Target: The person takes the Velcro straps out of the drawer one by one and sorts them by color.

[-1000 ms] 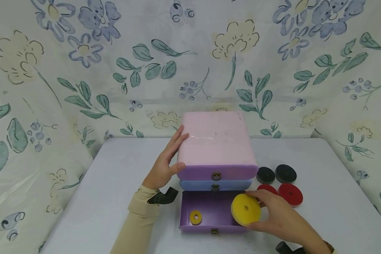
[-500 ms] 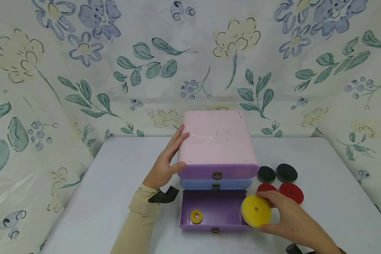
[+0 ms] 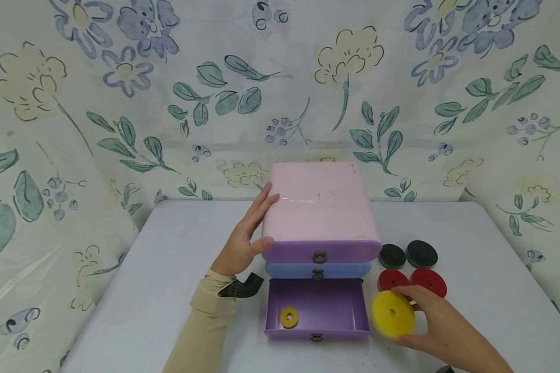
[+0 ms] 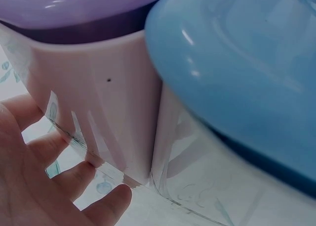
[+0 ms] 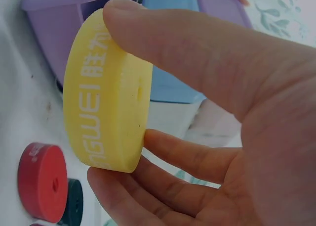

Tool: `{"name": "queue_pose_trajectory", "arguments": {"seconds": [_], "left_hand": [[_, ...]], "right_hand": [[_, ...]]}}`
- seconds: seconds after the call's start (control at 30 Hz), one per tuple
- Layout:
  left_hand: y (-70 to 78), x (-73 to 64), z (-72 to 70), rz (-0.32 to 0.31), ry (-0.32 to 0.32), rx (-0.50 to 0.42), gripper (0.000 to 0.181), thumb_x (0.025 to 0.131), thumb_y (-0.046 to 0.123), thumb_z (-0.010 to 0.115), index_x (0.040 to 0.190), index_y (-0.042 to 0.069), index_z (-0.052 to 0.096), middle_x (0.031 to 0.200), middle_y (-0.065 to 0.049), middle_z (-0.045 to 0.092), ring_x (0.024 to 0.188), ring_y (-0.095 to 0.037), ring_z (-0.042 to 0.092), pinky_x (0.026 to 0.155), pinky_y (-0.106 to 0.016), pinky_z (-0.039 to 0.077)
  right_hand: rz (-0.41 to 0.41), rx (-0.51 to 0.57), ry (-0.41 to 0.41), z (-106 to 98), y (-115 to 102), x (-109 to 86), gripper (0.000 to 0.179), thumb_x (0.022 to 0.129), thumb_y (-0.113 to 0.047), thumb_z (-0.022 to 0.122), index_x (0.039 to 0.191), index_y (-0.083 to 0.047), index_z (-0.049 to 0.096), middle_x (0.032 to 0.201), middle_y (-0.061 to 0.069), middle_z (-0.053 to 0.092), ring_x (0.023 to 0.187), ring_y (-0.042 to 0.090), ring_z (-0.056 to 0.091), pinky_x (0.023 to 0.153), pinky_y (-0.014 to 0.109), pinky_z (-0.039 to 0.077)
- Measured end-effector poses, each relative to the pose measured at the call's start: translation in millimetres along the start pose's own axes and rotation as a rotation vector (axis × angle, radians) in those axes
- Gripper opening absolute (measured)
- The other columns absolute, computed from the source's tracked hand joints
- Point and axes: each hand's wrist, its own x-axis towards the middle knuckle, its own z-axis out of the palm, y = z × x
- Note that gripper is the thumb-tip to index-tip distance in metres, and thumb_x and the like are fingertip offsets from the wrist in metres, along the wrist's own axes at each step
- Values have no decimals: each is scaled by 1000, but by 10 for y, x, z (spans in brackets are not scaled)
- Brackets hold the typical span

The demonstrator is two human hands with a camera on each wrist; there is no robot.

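My right hand (image 3: 443,326) pinches a yellow tape roll (image 3: 393,314) between thumb and fingertips, just right of the pulled-out purple drawer (image 3: 317,335). White lettering runs round the roll's edge in the right wrist view, where the yellow roll (image 5: 103,97) stands tilted on its side. A small yellow ring (image 3: 289,317) lies in the drawer's left part. My left hand (image 3: 240,246) rests along the left side of the pink-topped drawer box (image 3: 317,207), its fingers spread. In the left wrist view the left fingers (image 4: 76,179) lie close along the pink side wall.
Two red rolls, the nearer one (image 3: 428,283) partly behind my right hand, lie right of the box. Behind them sit two black rolls (image 3: 422,254). A blue drawer (image 3: 294,270) is closed above the purple one. A floral cloth (image 3: 214,129) hangs behind the white table (image 3: 177,233).
My right hand has carried the yellow roll rightward, from over the drawer's right end to beside it on the right. The left hand stays against the box.
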Motion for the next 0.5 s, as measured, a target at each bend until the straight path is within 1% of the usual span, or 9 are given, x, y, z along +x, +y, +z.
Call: {"name": "queue_pose_trajectory", "arguments": {"seconds": [0.17,0.27,0.5], "left_hand": [[-2,3,-1,1,-3,1,90,93,70,52,158,11,33,169,-1,7,154,-23,8,120,-52,20],[0,2,0,-2,-4,4,90,93,70,52,158,12,33,169,0,7,154,-22,8,120,-51,21],[-1,3,-1,-3,1,11,90,93,70,52,158,13,33,169,0,8,154,-22,8,119,-55,21]], "right_hand": [[82,-13,-42,5,45,1,91,58,-35,98,134,-9,57,129,6,60,103,21,60,87,44,58],[119,-24,-63,17,71,4,91,58,-34,98,134,-8,56,129,7,60,103,21,59,87,45,58],[133,-40,-84,54,163,2,94,59,-34,98,136,-5,53,132,11,58,105,24,60,89,49,56]]}}
